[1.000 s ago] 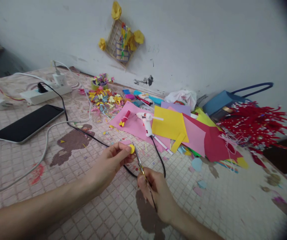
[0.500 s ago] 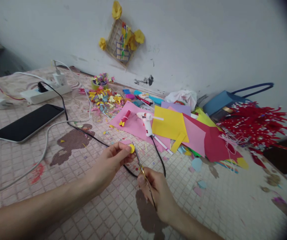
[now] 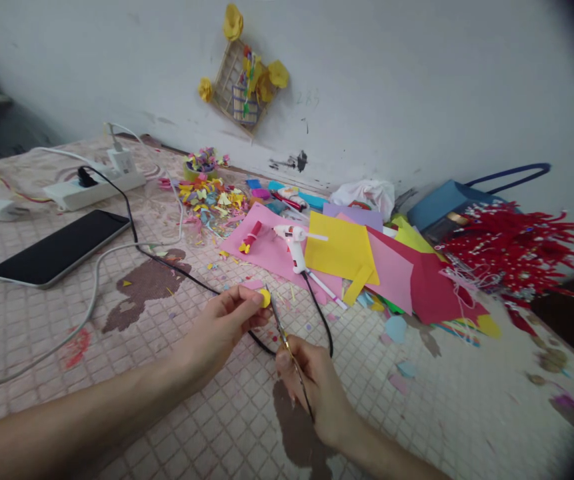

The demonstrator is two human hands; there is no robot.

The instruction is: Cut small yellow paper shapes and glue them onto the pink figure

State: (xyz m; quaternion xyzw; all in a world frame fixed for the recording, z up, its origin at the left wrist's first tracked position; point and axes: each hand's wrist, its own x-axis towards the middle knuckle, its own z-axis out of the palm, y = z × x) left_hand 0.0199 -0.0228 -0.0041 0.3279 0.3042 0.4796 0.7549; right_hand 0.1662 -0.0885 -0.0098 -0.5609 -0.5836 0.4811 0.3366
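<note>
Between its thumb and fingers, my left hand (image 3: 237, 312) pinches a small round yellow paper piece (image 3: 265, 298). My right hand (image 3: 309, 373) is closed round the handles of thin scissors (image 3: 284, 339), whose blades point up and away beside the yellow piece. Whether the blades touch the paper is too small to tell. Beyond the hands, a white glue gun (image 3: 295, 247) lies on pink paper (image 3: 271, 250), next to a yellow sheet (image 3: 339, 245). A red roll (image 3: 251, 237) with a small yellow piece at its end lies left of the glue gun.
On the table (image 3: 177, 433), a tablet (image 3: 59, 247) and a power strip (image 3: 94, 190) lie at the left. Black and white cables cross the surface. Paper scraps (image 3: 211, 198) are piled at the back. Red fuzzy stems (image 3: 511, 247) and a blue bag (image 3: 447, 203) stand at the right.
The view has shifted very slightly. Both hands keep nearly the same pose, with the yellow piece and the scissors still held.
</note>
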